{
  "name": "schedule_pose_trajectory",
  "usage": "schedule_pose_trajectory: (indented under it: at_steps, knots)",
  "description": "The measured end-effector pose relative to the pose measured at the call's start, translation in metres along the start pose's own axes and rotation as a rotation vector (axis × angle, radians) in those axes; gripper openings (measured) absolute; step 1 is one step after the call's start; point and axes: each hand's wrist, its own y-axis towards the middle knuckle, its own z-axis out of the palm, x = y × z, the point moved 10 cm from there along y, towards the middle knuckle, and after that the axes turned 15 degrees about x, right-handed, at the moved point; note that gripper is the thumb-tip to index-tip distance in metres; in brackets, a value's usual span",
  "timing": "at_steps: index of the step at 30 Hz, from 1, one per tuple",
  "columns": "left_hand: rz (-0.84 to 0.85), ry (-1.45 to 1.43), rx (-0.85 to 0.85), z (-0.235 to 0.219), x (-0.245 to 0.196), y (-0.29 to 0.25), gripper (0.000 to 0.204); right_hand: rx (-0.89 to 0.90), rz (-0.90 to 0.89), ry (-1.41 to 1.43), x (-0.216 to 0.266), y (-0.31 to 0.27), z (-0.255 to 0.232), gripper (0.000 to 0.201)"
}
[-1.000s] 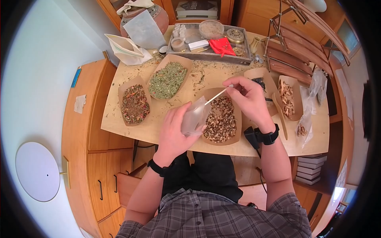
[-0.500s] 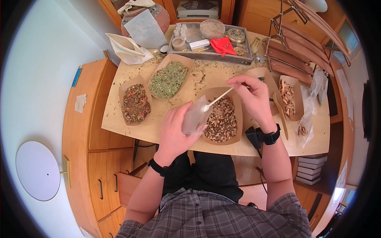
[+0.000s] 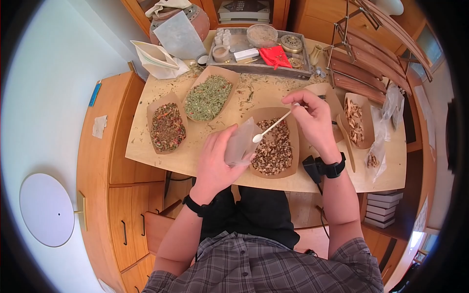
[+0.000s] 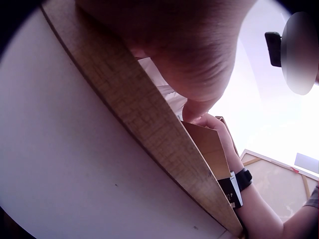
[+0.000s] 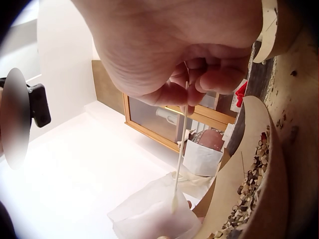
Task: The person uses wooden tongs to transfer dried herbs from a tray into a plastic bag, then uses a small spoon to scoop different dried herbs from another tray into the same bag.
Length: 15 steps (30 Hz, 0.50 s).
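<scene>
My left hand [image 3: 214,155] grips a translucent pouch [image 3: 239,146] over the front of the table, its mouth towards the right. Between thumb and fingers my right hand [image 3: 313,122] pinches the end of a thin, pale long-handled spoon [image 3: 274,124]. The spoon's small bowl lies right at the pouch's mouth. Below both hands is a brown paper tray [image 3: 294,158] of small chopped brown pieces [image 3: 271,158]. In the right wrist view the spoon [image 5: 181,157] slants down to the pouch [image 5: 144,211]. The left wrist view mostly shows the left hand [image 4: 194,64] and the table edge.
Paper trays hold green dried herb [image 3: 209,96], a reddish mix [image 3: 167,128] and pale chips [image 3: 352,122]. Behind stands a grey tray [image 3: 215,62] with jars and a red cloth [image 3: 274,57]. A slatted wooden rack [image 3: 359,73] and a clear plastic bag [image 3: 378,141] are at the right.
The spoon has moved back to the right, so its bowl, earlier inside the pouch, now shows at the mouth. My right hand shifted slightly right; my left hand has barely moved.
</scene>
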Motion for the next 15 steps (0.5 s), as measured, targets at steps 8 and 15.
schedule_pose_trajectory:
  at_steps: [8, 15]
  knots:
    - [0.004, -0.004, -0.002, 0.0005, 0.0004, 0.0001, 0.081, 0.002, -0.019, -0.019, -0.0023, 0.0010, 0.0012, 0.019]
    - [0.017, 0.001, -0.005, 0.0000, -0.0006, 0.0008, 0.081, 0.042, -0.042, 0.031, 0.0010, 0.0014, 0.0077, 0.017]
